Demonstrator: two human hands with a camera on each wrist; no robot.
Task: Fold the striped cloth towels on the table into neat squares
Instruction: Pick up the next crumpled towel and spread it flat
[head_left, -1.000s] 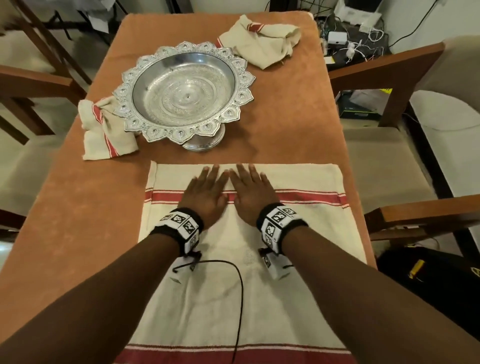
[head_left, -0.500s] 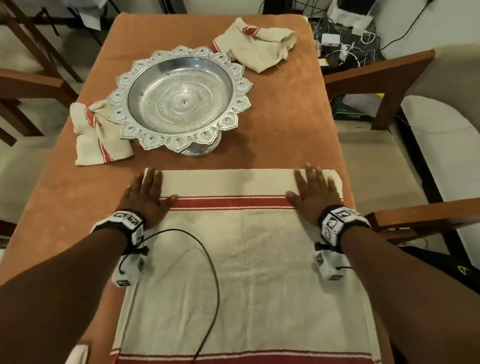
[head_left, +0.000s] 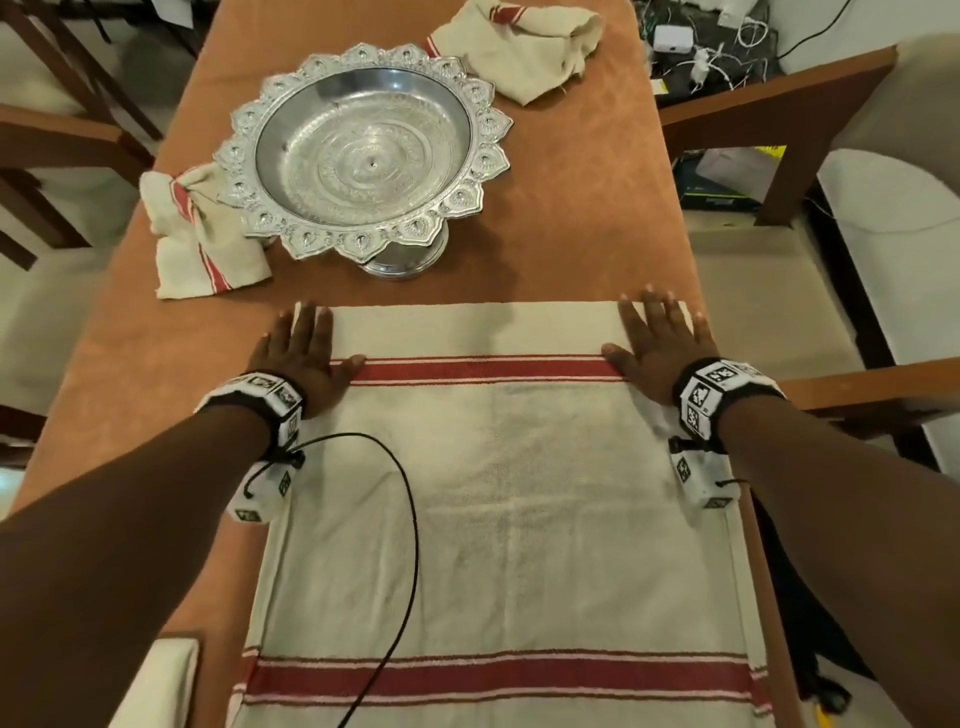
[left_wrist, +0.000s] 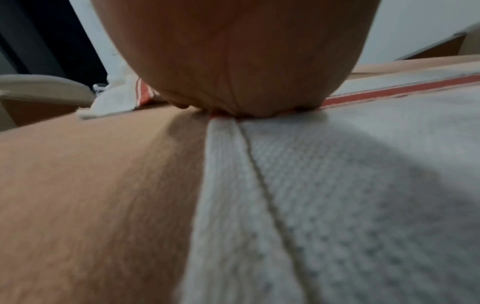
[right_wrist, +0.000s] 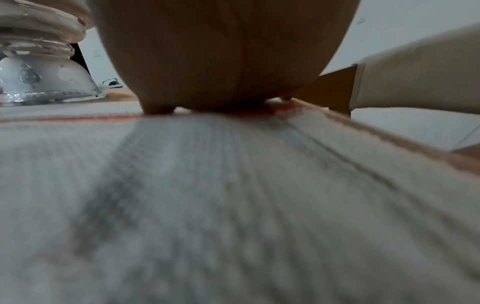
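With the left hand (head_left: 296, 358) and right hand (head_left: 657, 348) spread flat on the towel (head_left: 493, 499), uneven pressure risks skewing its far corners off the tabletop (head_left: 571, 218).

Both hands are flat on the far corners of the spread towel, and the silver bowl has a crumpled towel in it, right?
Not quite. The head view shows the bowl empty; the two crumpled towels lie beside it on the table. The left hand and right hand do press flat on the spread towel's far corners.
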